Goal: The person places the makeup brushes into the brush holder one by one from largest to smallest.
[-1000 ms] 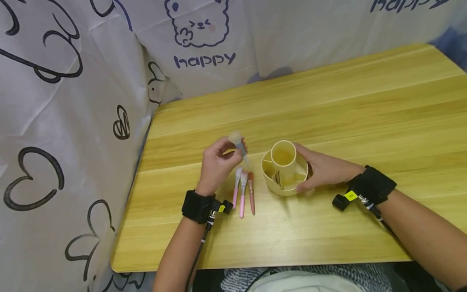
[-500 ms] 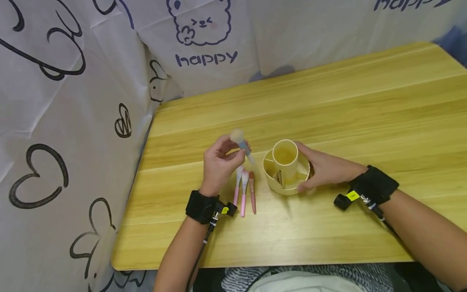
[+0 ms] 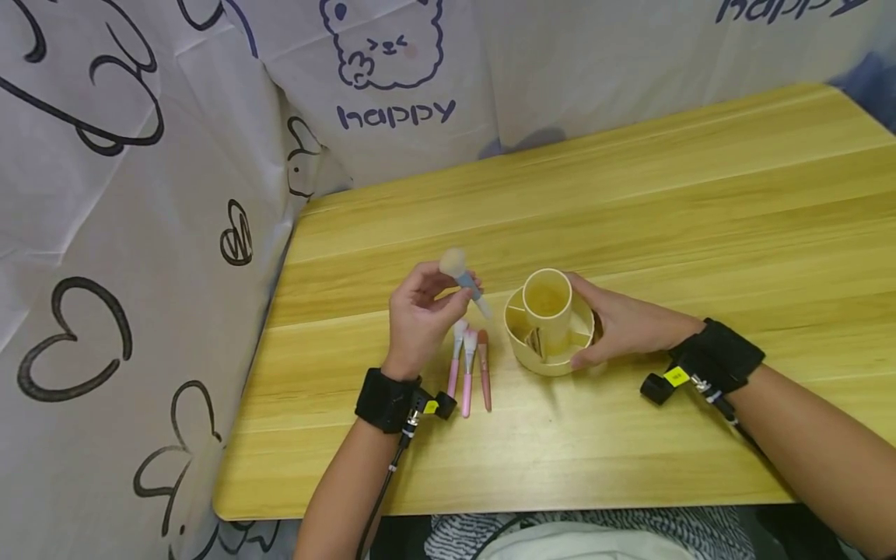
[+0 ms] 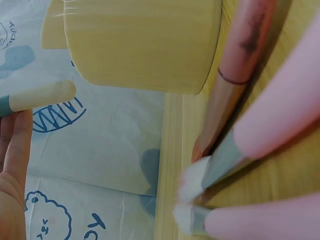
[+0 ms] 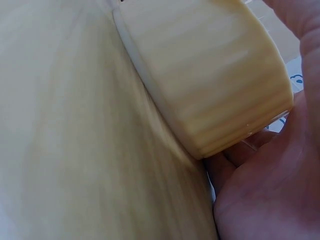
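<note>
The left hand is pinching a makeup brush between its thumb and curled fingers, and the brush is slanting above the table, its cream, rounded head pointing up to the far left and its pale handle end pointing down to the near right. The right hand is wrapping round the right side of a cream round organizer, its thumb lying along the near side and its other fingers reaching behind.

At the near edge, a grey patterned garment is showing below the table, with a pale cloth lying over it. Black straps are circling both wrists, each carrying a small camera.

Just beyond the left strap, three brushes are lying side by side, bristles toward the far side: two pink brushes with whitish bristles, and to their right a dusty-rose brush with reddish-brown bristles. Right of them and a little farther, the organizer is standing on the table, near the held brush but not touching it. A tall open cylinder is rising from within its divided ring, and a small dark-and-gold item, too small to identify, is sitting in a near compartment.

The wood-grain table is stretching away to a white sheet, which is bearing a drawn animal face and "happy" lettering.
</note>
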A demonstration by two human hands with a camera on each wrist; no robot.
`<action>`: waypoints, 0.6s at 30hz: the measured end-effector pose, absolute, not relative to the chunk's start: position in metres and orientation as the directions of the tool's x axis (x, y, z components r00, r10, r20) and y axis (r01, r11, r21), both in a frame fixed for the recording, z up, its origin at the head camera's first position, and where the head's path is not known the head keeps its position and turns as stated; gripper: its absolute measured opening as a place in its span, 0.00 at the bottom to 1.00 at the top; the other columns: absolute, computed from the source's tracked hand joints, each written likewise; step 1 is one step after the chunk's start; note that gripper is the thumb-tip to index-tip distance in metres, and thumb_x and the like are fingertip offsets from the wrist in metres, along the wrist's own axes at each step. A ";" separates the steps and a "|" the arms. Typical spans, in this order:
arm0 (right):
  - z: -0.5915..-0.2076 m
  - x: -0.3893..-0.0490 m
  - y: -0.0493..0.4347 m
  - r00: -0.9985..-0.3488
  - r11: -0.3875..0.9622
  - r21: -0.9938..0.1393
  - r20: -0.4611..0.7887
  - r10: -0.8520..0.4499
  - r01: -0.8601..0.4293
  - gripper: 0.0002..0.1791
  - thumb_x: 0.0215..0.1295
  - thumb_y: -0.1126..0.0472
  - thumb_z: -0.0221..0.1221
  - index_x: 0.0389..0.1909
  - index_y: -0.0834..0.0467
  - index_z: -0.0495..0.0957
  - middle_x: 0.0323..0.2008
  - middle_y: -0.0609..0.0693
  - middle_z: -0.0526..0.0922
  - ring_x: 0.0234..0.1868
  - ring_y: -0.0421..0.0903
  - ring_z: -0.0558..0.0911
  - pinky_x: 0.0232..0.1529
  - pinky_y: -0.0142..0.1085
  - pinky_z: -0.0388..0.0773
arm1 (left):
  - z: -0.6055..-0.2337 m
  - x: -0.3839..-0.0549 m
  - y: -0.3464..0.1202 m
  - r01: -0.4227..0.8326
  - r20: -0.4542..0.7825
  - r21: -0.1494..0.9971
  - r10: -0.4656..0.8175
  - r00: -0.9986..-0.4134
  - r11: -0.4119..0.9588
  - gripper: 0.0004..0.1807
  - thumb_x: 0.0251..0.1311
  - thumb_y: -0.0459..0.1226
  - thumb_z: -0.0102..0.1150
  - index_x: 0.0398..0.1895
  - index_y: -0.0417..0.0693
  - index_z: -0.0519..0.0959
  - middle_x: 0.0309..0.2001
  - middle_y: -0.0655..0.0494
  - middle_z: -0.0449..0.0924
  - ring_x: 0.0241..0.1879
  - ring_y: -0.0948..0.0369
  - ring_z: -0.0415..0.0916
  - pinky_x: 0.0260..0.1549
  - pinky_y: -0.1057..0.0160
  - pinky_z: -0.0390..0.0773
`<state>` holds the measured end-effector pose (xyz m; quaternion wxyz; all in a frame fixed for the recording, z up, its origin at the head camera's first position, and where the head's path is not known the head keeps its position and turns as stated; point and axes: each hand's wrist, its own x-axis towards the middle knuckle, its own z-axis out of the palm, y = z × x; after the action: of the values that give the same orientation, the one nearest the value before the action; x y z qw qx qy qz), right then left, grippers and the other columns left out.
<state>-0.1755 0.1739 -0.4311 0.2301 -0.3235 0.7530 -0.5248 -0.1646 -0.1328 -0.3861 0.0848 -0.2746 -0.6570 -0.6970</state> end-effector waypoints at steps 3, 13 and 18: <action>-0.432 -0.175 0.174 -0.693 0.256 -0.932 -0.006 -0.721 -0.258 0.58 0.54 0.59 0.77 0.79 0.40 0.50 0.69 0.51 0.71 0.63 0.45 0.78 0.61 0.29 0.79 | -0.387 -0.165 -0.133 0.482 0.501 0.865 0.242 -0.831 -0.139 0.20 0.63 0.21 0.61 0.54 0.49 0.81 0.47 0.64 0.88 0.47 0.65 0.87 0.51 0.62 0.89; -0.431 -0.175 0.174 -0.685 0.271 -0.922 -0.009 -0.728 -0.276 0.59 0.53 0.59 0.75 0.80 0.41 0.48 0.68 0.53 0.71 0.61 0.48 0.78 0.60 0.30 0.79 | -0.388 -0.164 -0.132 0.496 0.527 0.849 0.243 -0.814 -0.182 0.20 0.65 0.27 0.65 0.54 0.58 0.81 0.48 0.64 0.88 0.47 0.65 0.87 0.52 0.61 0.89; -0.432 -0.176 0.173 -0.691 0.274 -0.922 -0.010 -0.723 -0.274 0.59 0.54 0.59 0.76 0.80 0.40 0.49 0.69 0.52 0.71 0.62 0.46 0.77 0.60 0.30 0.79 | -0.388 -0.164 -0.132 0.500 0.537 0.842 0.235 -0.810 -0.201 0.17 0.66 0.29 0.66 0.55 0.52 0.80 0.48 0.63 0.88 0.47 0.64 0.87 0.52 0.61 0.89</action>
<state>-0.1756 0.1734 -0.4317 0.2212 -0.3248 0.7670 -0.5073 -0.1643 -0.1315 -0.3878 0.0923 -0.2940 -0.6254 -0.7169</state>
